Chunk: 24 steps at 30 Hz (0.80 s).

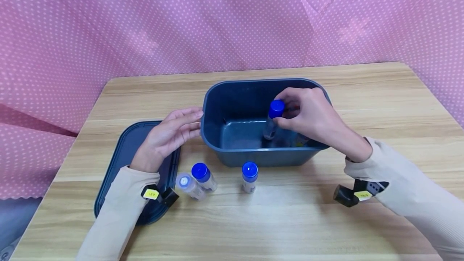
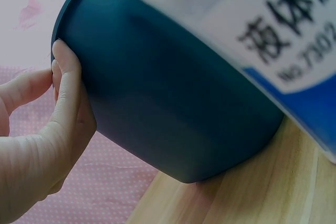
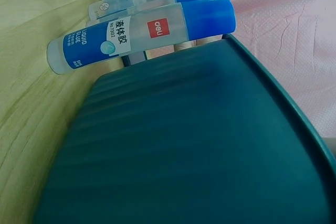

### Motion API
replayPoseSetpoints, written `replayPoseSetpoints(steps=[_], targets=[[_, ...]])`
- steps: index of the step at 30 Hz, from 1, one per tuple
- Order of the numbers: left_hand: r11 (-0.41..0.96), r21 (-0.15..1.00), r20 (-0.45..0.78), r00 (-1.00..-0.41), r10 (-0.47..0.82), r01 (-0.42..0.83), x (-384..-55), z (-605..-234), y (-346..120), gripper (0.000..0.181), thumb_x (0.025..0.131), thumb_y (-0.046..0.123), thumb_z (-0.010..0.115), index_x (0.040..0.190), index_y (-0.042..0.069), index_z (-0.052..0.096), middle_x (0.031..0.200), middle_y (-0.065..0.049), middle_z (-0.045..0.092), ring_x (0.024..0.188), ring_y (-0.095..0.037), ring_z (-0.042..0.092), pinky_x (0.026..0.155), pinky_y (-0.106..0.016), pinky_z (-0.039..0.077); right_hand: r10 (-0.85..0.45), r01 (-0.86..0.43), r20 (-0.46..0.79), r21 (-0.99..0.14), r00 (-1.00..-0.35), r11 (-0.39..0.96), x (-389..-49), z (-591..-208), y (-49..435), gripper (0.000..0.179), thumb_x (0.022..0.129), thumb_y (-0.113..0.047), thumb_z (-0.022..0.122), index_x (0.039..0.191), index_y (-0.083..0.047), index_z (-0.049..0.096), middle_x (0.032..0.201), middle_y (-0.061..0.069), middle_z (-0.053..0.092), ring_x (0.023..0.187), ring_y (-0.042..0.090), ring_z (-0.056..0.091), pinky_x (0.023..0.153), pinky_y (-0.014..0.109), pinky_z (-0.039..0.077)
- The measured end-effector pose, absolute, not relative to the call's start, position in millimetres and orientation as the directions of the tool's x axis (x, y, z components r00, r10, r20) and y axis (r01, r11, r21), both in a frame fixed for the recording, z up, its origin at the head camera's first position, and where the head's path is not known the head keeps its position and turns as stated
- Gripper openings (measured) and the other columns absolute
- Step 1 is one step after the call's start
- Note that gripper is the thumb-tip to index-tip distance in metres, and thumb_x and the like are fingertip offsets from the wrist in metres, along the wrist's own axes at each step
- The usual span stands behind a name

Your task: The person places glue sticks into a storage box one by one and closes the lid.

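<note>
- Blue-capped bottle (image 1: pixel 270 125) pinched, cap up, by right hand's (image 1: pixel 308 110) fingers, inside dark bin (image 1: pixel 268 158).
- Left hand (image 1: pixel 164 138): fingers mostly straight, touching bin's left end.
- Lone bottle (image 1: pixel 249 176) standing before bin's front wall.
- Second blue-topped bottle (image 1: pixel 204 176), pale-topped bottle (image 1: pixel 190 187): close together, beside lid (image 1: pixel 127 144), counter's (image 1: pixel 380 100) left side.
</note>
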<state>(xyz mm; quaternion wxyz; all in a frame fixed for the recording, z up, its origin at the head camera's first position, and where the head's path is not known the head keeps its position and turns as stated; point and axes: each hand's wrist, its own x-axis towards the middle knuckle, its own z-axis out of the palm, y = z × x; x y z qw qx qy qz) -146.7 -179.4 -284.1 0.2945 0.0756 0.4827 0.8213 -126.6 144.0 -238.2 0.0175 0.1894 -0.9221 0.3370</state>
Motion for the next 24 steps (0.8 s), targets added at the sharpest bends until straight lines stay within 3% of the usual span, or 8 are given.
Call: replayPoseSetpoints(steps=[24], targets=[[-0.357, 0.832, -0.185, -0.820, 0.541, -0.424, -146.7, -282.5, -177.8, 0.018, 0.099, 0.003, 0.051, 0.106, 0.002, 0.067, 0.099, -0.009, 0.068, 0.090, -0.018, 0.065, 0.082, -0.028, 0.056, -0.415, -0.393, 0.108, -0.595, -0.903, 0.701, -129.9, -237.3, 141.9, 0.029, 0.081, -0.008, 0.077, 0.107, 0.001, 0.068, 0.101, 0.016, 0.070, 0.092, 0.029, 0.069, 0.083, 0.045, 0.055]])
